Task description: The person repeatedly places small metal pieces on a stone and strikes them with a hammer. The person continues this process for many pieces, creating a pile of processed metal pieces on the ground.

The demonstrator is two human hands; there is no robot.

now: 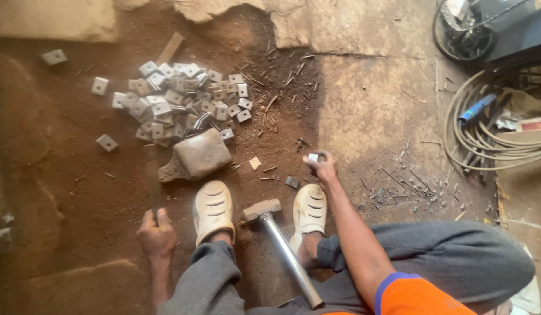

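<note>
My left hand [157,233] grips the near end of a long flat metal bar [152,175] that reaches up towards a grey block [200,154] on the dirt floor. My right hand [323,166] is stretched forward and pinches a small square metal plate [313,157] just above the ground. A short-headed hammer [282,248] with a shiny metal handle lies between my two feet in cream clogs [212,210], untouched. A heap of square metal plates [183,102] with holes lies beyond the block.
Loose plates [53,56] lie scattered left of the heap. Coiled hoses and cables [492,125] and a dark machine [503,26] fill the right side. Small metal scraps [399,186] litter the ground right of my right foot. A concrete slab edge [294,29] runs along the top.
</note>
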